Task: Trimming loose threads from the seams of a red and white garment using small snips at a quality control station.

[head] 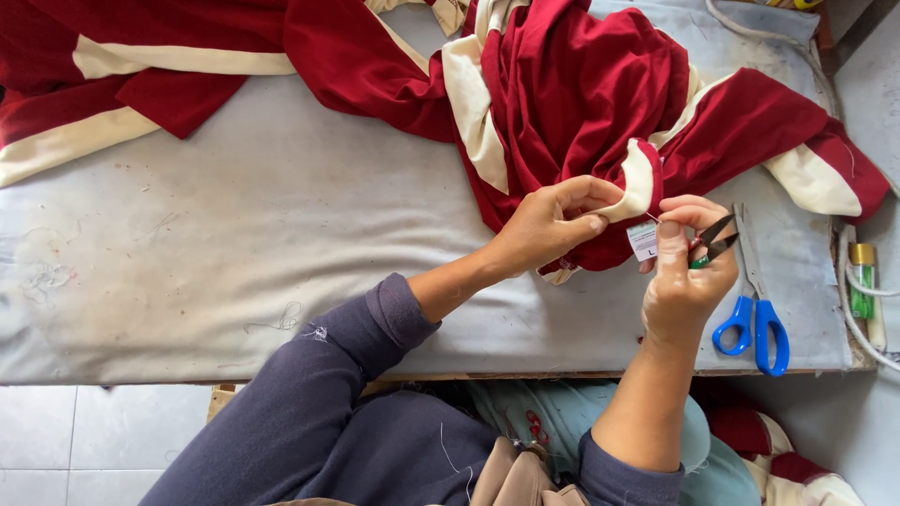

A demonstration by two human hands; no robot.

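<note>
The left hand (548, 223) is pinching the red garment's (581, 94) cream cuff (637, 187); the right hand (682, 276) is gripping thread snips (712, 244) beside its label (643, 240).

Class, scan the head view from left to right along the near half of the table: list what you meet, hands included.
Left hand → white label → right hand holding thread snips → blue scissors → green tube.

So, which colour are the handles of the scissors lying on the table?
Blue scissors handles, clear in the head view.
</note>
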